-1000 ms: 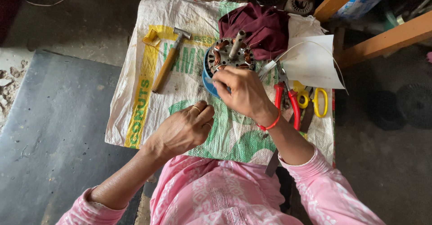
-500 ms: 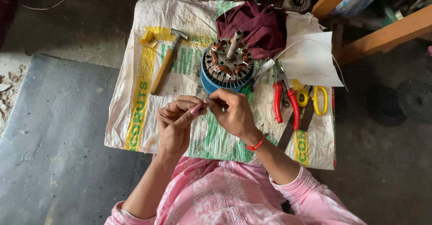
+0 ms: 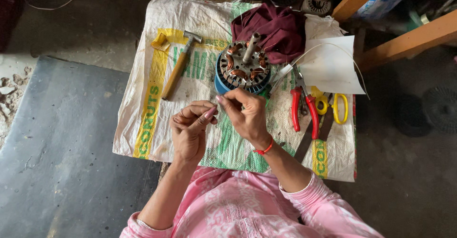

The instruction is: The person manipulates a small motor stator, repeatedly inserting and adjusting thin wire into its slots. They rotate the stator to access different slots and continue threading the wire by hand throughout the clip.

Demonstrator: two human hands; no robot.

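Woven sack [image 3: 143, 123] spread flat over the worktop; all items lie on it. Motor stator [image 3: 242, 66] near centre, shaft upright. From the stator: cloth bundle [image 3: 278, 26] at 1 o'clock, touching it; hammer [image 3: 178, 66] at 9 o'clock, lying aslant, head toward 12; tape roll [image 3: 159, 40] just beside the hammer head, at its 9 o'clock. Paper sheet [image 3: 333, 66] at 3 o'clock of the stator; pliers [image 3: 303, 107] at 4 o'clock, scissors [image 3: 333, 105] just beside the pliers at their 3 o'clock. Flat file [image 3: 314, 133] under the pliers' handles. Left hand [image 3: 190, 126] and right hand [image 3: 245, 114] at 6 o'clock of the stator, fingers meeting above the sack. Metal sheet [image 3: 62, 162] on the floor at 9 o'clock of the sack.
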